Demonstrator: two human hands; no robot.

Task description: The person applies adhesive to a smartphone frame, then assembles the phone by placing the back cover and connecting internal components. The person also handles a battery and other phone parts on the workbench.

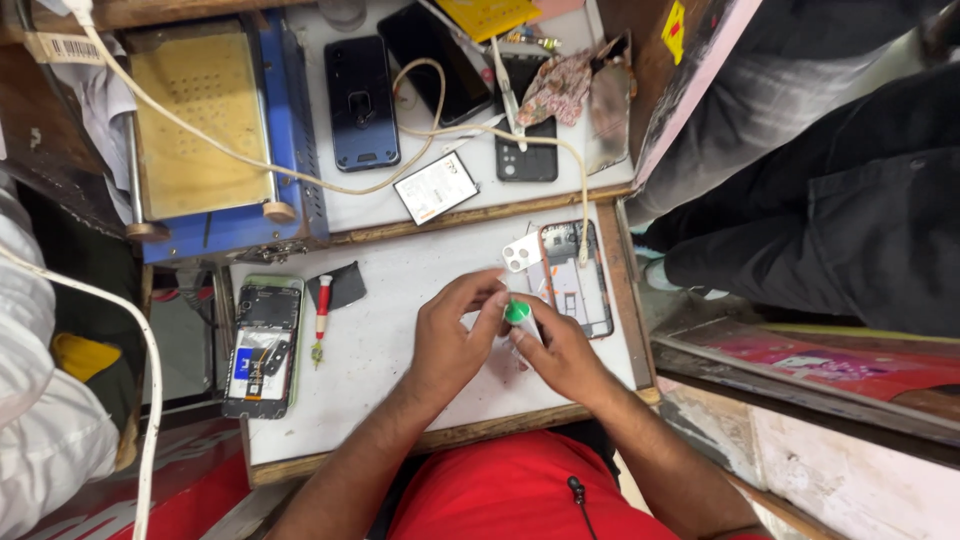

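Left hand: the left hand hovered over the middle of the white worktop, fingers curled inward, thumb and forefinger pinching the small green round-capped bottle.
Right hand: the right hand met it from the right, fingertips pressed together on the same green cap, so both hands closed on one small object.
Green bottle: held just above the worktop, near the right edge, right beside the opened phone frame with a reddish rim.
Doing it well: judging from the grip, the cap wanted a steady counter-hold from one hand while the other turned, kept upright and low over the table so nothing would spill onto the open frame.
Silver camera plate: a small silver plate with round holes lay touching the far-left corner of that frame.
Left of the hands: a red-handled precision screwdriver lay beside a disassembled phone with its back removed, with a dark cloth scrap just beyond.
Far shelf: a blue heating plate machine with a yellowed pad, several dark phones and a looping cream cable.
Room: a cramped repair stall; another person in dark trousers stood at the right.
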